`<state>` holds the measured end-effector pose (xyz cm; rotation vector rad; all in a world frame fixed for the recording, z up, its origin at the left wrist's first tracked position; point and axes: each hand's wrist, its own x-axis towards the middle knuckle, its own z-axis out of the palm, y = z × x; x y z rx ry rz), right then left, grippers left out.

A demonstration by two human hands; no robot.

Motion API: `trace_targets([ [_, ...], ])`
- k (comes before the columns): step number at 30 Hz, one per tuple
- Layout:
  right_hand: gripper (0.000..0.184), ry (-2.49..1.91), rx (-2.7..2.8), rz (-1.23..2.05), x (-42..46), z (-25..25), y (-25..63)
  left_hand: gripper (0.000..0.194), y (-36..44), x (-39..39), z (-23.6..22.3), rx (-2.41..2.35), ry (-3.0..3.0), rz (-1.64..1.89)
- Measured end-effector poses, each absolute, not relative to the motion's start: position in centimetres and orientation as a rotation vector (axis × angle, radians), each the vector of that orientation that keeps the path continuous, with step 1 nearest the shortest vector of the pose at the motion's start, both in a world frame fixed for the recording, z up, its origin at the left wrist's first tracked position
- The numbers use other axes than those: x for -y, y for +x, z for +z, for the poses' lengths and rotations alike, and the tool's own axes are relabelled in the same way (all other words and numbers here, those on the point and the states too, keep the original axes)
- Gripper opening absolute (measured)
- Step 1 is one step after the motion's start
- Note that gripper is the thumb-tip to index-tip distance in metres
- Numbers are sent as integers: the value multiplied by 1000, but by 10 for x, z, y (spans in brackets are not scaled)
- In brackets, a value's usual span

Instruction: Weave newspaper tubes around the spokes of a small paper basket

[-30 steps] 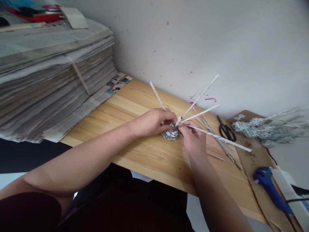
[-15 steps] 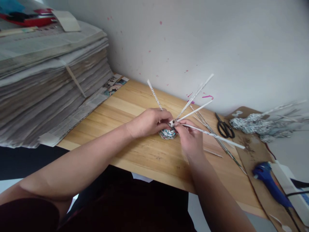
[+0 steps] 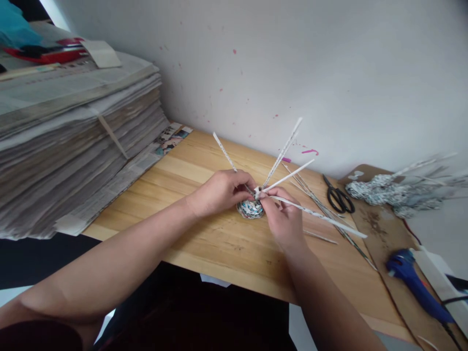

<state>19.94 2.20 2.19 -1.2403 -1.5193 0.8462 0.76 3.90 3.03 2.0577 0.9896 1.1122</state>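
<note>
A small round piece woven from rolled newspaper [image 3: 251,209] rests on the wooden table, with several white paper tubes [image 3: 284,150] fanning out from its upper part. My left hand [image 3: 234,189] is closed at its left side, thumb and fingers pinching near the base of one tube. On the other side my right hand [image 3: 283,212] pinches the tubes where they meet, and one long paper tube [image 3: 329,219] runs out to the right over its fingers. My fingertips hide part of the joint between tubes and weave.
A tall strapped stack of newspapers [image 3: 80,126] stands at left. To the right lie black scissors [image 3: 338,197], loose thin paper tubes [image 3: 321,200], a braided paper piece [image 3: 380,190] on cardboard and a blue glue gun [image 3: 413,280]. A wall [image 3: 256,73] rises behind the table [image 3: 219,253].
The upright tubes have swung to the left and more upright at the joint. Both hands keep their grip on the woven piece. The whole view has shifted slightly.
</note>
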Motion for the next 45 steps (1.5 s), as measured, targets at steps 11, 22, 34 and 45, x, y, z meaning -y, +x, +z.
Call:
trace_targets([
  [11,17,-1262,1645,738,-24,15,206,11,4,-45,27,-930,2188,1144],
  [22,10,-1155,1582,794,-22,13,202,11,6,-51,20,-848,2289,1177],
  [34,13,-1168,1530,833,-20,18,199,10,1,-50,26,-783,2321,1099],
  [45,17,-1170,1442,1009,-23,19,199,10,8,-43,29,-909,1883,1006],
])
